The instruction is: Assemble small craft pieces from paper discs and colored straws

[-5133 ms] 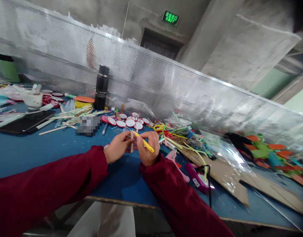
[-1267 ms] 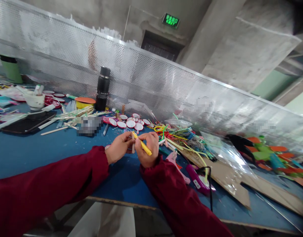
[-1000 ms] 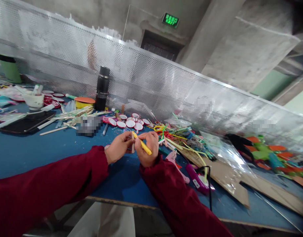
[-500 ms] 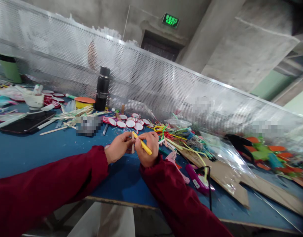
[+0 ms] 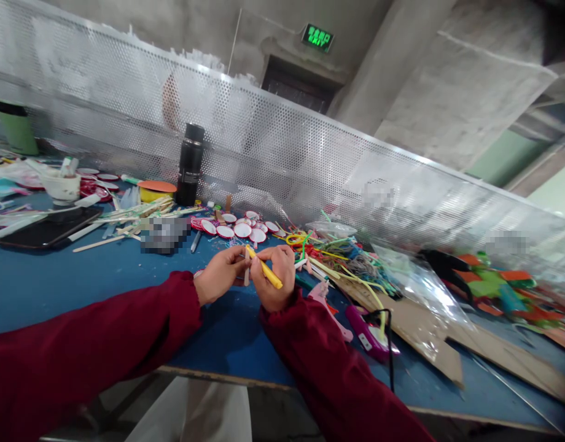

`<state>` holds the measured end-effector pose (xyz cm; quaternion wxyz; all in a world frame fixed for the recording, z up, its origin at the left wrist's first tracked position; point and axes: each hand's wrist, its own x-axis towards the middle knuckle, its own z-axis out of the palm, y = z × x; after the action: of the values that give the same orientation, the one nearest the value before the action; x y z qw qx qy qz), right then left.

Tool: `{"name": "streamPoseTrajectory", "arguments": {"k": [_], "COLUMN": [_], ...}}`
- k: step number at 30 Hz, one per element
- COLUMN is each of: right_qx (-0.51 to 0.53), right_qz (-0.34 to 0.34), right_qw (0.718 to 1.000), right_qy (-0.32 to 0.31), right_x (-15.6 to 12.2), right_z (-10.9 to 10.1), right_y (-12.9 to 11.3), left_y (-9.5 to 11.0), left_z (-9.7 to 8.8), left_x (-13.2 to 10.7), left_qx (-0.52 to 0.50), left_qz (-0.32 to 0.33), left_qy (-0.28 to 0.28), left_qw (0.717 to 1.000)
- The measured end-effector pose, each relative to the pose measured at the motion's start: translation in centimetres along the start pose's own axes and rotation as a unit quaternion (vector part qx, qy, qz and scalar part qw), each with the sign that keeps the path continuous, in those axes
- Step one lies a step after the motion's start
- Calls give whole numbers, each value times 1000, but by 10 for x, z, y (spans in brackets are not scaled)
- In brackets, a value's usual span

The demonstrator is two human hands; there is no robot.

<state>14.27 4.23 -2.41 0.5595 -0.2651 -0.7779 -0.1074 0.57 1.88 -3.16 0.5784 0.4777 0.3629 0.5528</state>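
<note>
My left hand is closed, pinching a small pale wooden craft stick upright between thumb and fingers. My right hand grips a slim yellow pen-like tool; whether it is a marker or a cutter I cannot tell. The tool slants across, with its far end at the upper part of the stick. Both hands are close together above the blue table. Just beyond them lie several white discs with red rims.
A black bottle stands behind the hands. To the left are a phone, a white cup and loose sticks. Tangled cords, a purple device and cardboard lie to the right. A perforated metal screen runs along the back.
Hardly anything differs. Both hands keep their hold on the stick and the yellow tool, in nearly the same place; the view has shifted very slightly.
</note>
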Motion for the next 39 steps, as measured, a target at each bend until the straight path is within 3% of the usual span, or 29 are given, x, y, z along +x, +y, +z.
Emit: {"name": "streamPoseTrajectory", "arguments": {"k": [39], "right_qx": [-9], "right_qz": [0], "right_qw": [1000], "right_qy": [10], "right_x": [0], "right_z": [-1], "right_y": [0], "left_y": [2], "left_z": [0], "left_x": [-2], "left_qx": [-7], "left_qz": [-1], "left_qy": [1], "left_qw": [1000]}}
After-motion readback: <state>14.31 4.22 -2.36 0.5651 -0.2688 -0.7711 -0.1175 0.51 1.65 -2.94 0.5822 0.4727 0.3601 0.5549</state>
